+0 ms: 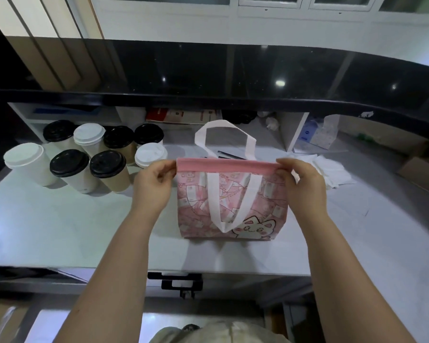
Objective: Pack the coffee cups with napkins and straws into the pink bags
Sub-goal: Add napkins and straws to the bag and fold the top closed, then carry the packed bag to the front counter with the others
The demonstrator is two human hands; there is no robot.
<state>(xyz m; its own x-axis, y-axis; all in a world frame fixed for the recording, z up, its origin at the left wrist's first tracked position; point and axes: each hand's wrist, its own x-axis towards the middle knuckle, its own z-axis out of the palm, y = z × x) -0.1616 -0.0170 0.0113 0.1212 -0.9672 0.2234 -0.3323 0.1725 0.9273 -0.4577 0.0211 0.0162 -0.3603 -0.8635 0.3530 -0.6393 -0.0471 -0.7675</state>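
A pink bag with a cartoon cat print and white handles stands on the white counter in the middle. My left hand pinches the left end of its pink top rim. My right hand pinches the right end. The rim is pulled flat between them. Several lidded coffee cups, with black or white lids, stand in a group at the left. White napkins lie to the right behind the bag. Dark straws lie just behind the bag, partly hidden by it.
A raised black counter ledge runs across the back, with white shelf cubbies under it holding papers and a tissue pack. Cardboard boxes sit at the far right. The counter's front edge is close to my body.
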